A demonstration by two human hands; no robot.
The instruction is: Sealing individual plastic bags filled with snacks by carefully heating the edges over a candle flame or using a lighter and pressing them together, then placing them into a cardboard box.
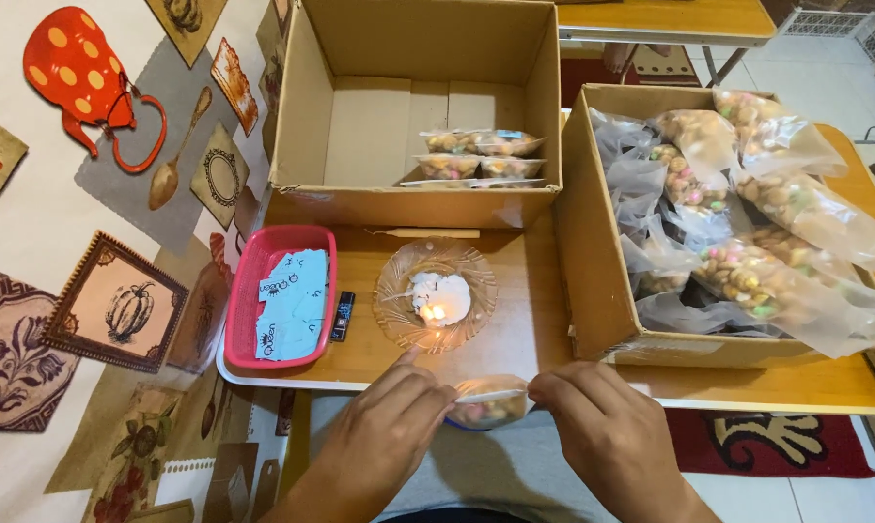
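Left hand and right hand each had a closed grip on one end of a small snack bag, stretched flat between them at 6 o'clock, just below the desk edge. Directly at 12 o'clock from the bag, a lit candle stub burned in a glass dish. Pink tray of blue paper slips at 9 o'clock of the dish. Box of filled bags at 3 o'clock; second cardboard box at 12 o'clock.
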